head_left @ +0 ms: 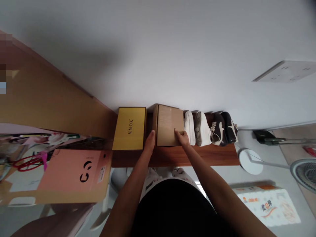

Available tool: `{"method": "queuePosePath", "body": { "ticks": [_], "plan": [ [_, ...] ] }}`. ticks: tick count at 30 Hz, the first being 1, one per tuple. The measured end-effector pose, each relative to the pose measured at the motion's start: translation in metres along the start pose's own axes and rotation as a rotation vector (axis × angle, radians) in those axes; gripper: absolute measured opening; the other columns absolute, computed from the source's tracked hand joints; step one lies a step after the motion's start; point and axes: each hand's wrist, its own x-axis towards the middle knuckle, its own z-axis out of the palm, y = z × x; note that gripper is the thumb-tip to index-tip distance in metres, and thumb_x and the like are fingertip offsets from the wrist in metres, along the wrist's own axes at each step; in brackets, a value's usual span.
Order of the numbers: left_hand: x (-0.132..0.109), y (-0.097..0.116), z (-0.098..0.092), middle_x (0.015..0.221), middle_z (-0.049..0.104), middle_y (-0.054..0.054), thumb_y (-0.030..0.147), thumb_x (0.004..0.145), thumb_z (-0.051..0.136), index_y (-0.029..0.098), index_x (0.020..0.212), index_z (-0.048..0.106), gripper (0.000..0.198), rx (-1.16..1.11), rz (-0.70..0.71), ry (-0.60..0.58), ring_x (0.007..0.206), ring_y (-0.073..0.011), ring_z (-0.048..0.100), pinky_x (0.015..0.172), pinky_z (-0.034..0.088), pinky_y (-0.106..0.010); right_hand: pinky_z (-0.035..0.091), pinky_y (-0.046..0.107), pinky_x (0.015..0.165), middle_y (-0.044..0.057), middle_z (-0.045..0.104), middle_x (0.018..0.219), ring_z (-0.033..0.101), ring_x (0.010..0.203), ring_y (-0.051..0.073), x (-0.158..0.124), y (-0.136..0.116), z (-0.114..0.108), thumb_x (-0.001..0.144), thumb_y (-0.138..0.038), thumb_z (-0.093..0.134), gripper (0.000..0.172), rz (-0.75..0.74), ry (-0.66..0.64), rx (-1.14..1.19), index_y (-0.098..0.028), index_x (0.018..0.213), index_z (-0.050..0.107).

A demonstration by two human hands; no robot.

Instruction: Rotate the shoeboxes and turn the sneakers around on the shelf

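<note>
While hands (149, 141) (181, 137) at box (168, 125), sneakers (209, 129) adj.

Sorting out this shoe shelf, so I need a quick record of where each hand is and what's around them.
Left hand: in the gap beside the kraft box, contact unclear
Right hand: fingers on the kraft box's near edge
Shelf: wooden, bears the boxes and shoes
Left of hands: yellow MMOK box
Right of hands: white sneakers, dark sneakers
Nearby: pink carton
</note>
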Motion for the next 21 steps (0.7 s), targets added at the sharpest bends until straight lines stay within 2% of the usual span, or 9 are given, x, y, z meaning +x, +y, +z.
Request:
{"method": "queuePosePath", "body": {
  "ticks": [2, 4, 7, 9, 12, 15, 17, 21],
  "plan": [
    [-0.018, 0.008, -0.008, 0.144, 0.059, -0.011, 0.056, 0.082, 0.072, 0.022, 0.129, 0.066, 0.058, -0.061, 0.033, 0.007, 0.141, -0.0258, 0.047, 0.119, 0.033, -0.037, 0.053, 0.039, 0.097, 0.015, 0.074, 0.116, 0.067, 0.114, 0.031, -0.004, 0.005, -0.006, 0.072, -0.071, 0.069, 0.071, -0.021, -0.061, 0.134, -0.014, 0.114, 0.066],
    [-0.036, 0.018, -0.016, 0.138, 0.064, -0.009, 0.050, 0.077, 0.080, 0.024, 0.130, 0.064, 0.062, -0.166, 0.004, -0.047, 0.134, -0.0254, 0.054, 0.114, 0.040, -0.038, 0.055, 0.039, 0.097, 0.012, 0.074, 0.117, 0.067, 0.113, 0.030, -0.009, 0.008, -0.007, 0.075, -0.072, 0.065, 0.069, -0.040, -0.155, 0.264, -0.016, 0.115, 0.066],
    [-0.055, 0.031, -0.023, 0.125, 0.070, -0.010, 0.050, 0.074, 0.081, 0.022, 0.124, 0.066, 0.059, -0.338, -0.143, -0.198, 0.121, -0.0259, 0.064, 0.100, 0.054, -0.040, 0.052, 0.042, 0.104, 0.009, 0.070, 0.128, 0.064, 0.121, 0.029, -0.018, 0.008, 0.001, 0.078, -0.074, 0.060, 0.074, -0.077, -0.267, 0.395, -0.019, 0.129, 0.062],
    [-0.062, 0.039, -0.026, 0.121, 0.072, -0.010, 0.050, 0.074, 0.081, 0.021, 0.120, 0.067, 0.056, -0.393, -0.193, -0.237, 0.113, -0.0256, 0.067, 0.090, 0.058, -0.039, 0.044, 0.042, 0.114, 0.007, 0.061, 0.142, 0.055, 0.134, 0.027, -0.023, 0.005, 0.008, 0.080, -0.075, 0.059, 0.081, -0.103, -0.278, 0.422, -0.023, 0.142, 0.053],
    [-0.066, 0.049, -0.028, 0.124, 0.071, -0.010, 0.049, 0.072, 0.083, 0.022, 0.120, 0.066, 0.058, -0.383, -0.170, -0.222, 0.110, -0.0247, 0.068, 0.082, 0.060, -0.036, 0.025, 0.040, 0.125, 0.005, 0.038, 0.161, 0.032, 0.151, 0.024, -0.032, -0.001, 0.016, 0.080, -0.077, 0.057, 0.095, -0.099, -0.256, 0.372, -0.023, 0.156, 0.036],
    [-0.064, 0.055, -0.027, 0.124, 0.071, -0.009, 0.049, 0.069, 0.085, 0.023, 0.119, 0.067, 0.059, -0.306, -0.134, -0.192, 0.111, -0.0249, 0.068, 0.081, 0.060, -0.034, 0.008, 0.043, 0.128, 0.004, 0.028, 0.165, 0.017, 0.155, 0.024, -0.044, -0.008, 0.021, 0.080, -0.081, 0.052, 0.099, -0.095, -0.278, 0.290, -0.022, 0.157, 0.034],
    [-0.062, 0.057, -0.025, 0.121, 0.072, -0.009, 0.049, 0.068, 0.086, 0.023, 0.118, 0.067, 0.058, -0.256, -0.112, -0.166, 0.112, -0.0256, 0.068, 0.083, 0.059, -0.035, 0.005, 0.045, 0.128, 0.002, 0.030, 0.165, 0.015, 0.156, 0.025, -0.054, -0.014, 0.022, 0.082, -0.083, 0.049, 0.095, -0.128, -0.342, 0.291, -0.025, 0.156, 0.038],
    [-0.057, 0.051, -0.019, 0.119, 0.073, -0.009, 0.047, 0.069, 0.086, 0.024, 0.119, 0.068, 0.058, -0.203, -0.053, -0.117, 0.114, -0.0262, 0.067, 0.093, 0.057, -0.040, 0.014, 0.046, 0.127, 0.001, 0.038, 0.161, 0.024, 0.154, 0.026, -0.076, -0.025, 0.021, 0.083, -0.080, 0.053, 0.089, -0.205, -0.486, 0.372, -0.027, 0.154, 0.042]
  ]
}}
